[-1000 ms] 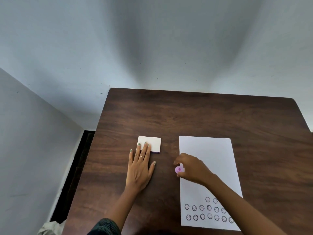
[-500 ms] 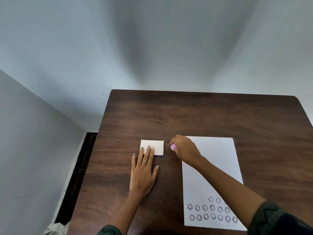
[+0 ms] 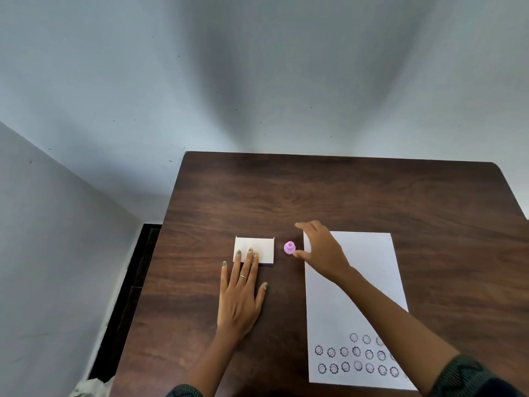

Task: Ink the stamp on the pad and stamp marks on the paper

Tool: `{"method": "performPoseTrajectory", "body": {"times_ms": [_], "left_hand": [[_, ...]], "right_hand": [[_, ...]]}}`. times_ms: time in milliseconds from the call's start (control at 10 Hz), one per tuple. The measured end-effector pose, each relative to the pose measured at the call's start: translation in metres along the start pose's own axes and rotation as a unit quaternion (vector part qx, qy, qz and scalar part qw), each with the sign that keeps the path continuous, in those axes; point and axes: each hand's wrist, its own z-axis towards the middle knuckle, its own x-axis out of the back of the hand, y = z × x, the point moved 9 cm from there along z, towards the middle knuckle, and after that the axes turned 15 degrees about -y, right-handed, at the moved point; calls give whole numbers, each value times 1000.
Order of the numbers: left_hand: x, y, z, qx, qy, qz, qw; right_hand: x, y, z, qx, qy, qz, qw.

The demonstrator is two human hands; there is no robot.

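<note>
Now letting go of stamp (image 3: 289, 248) between pad (image 3: 257, 247) and paper (image 3: 357, 270); right hand (image 3: 320, 250) fingers (image 3: 301, 224) spreading wide, holding nothing; left hand (image 3: 239, 293) lying flat, fingertips pressing pad. Next, probably picking stamp up, inking.

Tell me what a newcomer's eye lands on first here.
The small pink stamp stands alone on the dark wooden table, between the white ink pad and the paper, with the right hand open beside it. Rows of round stamped marks fill the paper's near end.
</note>
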Motion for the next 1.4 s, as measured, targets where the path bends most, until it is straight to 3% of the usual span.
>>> {"method": "performPoseTrajectory", "body": {"times_ms": [100,300,800,1000,1100,1200,1400], "left_hand": [[-1,27,-9,-72,2,-12,997],[-30,94,-20,-174,-76,-30,981],[-51,97,-17,-149,-148,25,978],[-49,98,-18,-154,-145,13,977],[-40,100,-17,-162,-128,-34,978],[-28,104,-15,-162,-96,-47,981],[-2,115,-5,-152,-8,-24,988]], "right_hand": [[11,33,-21,-33,26,-8,999],[-22,101,-60,-131,-66,-78,986],[-41,111,-74,-156,-84,-59,982],[-39,109,-75,-150,-81,-66,983],[-31,100,-76,-123,-28,-81,989],[-23,93,-79,-111,40,-73,990],[-31,94,-88,-91,66,-88,990]]}}
